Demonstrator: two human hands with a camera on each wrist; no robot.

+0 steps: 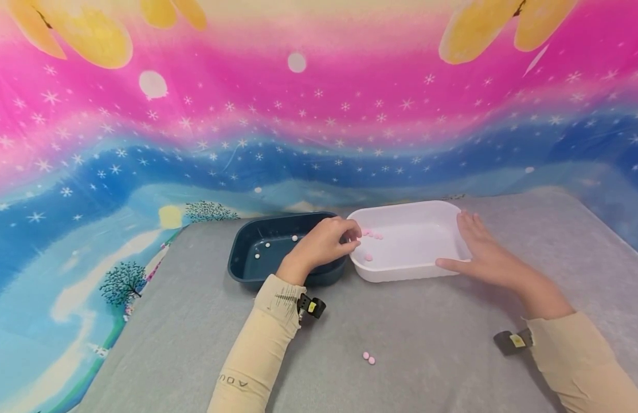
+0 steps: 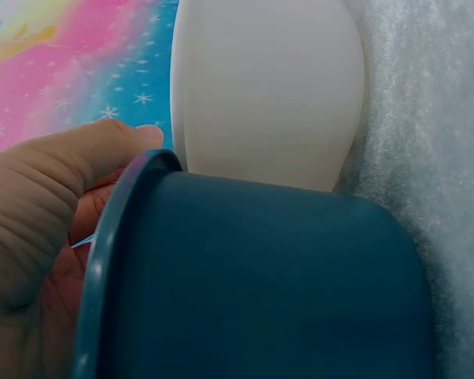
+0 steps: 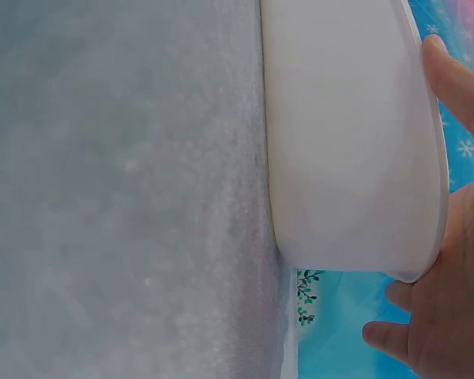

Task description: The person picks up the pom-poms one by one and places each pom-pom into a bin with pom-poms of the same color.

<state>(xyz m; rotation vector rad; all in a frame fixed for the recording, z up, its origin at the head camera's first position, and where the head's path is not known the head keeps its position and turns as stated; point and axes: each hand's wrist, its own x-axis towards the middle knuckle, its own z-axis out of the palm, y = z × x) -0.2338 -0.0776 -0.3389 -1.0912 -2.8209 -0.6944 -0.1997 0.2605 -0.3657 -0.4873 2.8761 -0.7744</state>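
A dark blue basin [image 1: 288, 282] and a white basin [image 1: 406, 274] stand side by side. My left hand [image 1: 326, 238] reaches over the blue basin's right end, with bent fingers at the white basin's left rim. In the left wrist view its thumb [image 2: 114, 150] shows beyond the blue rim; the other fingertips are hidden, so whether they pinch anything does not show. My right hand [image 1: 486, 255] rests against the white basin's right end, fingers extended and thumb along the front rim. Small pink pellets [image 1: 378, 236] lie at the white basin's left side. Three white pellets [image 1: 267, 245] are visible inside the blue one.
Two pink pellets [image 1: 368, 358] lie on the grey cloth [image 1: 422, 344] in front of the basins. A patterned pink and blue backdrop [image 1: 319, 132] hangs behind them. Each wrist carries a small black camera, such as the left camera [image 1: 312, 307].
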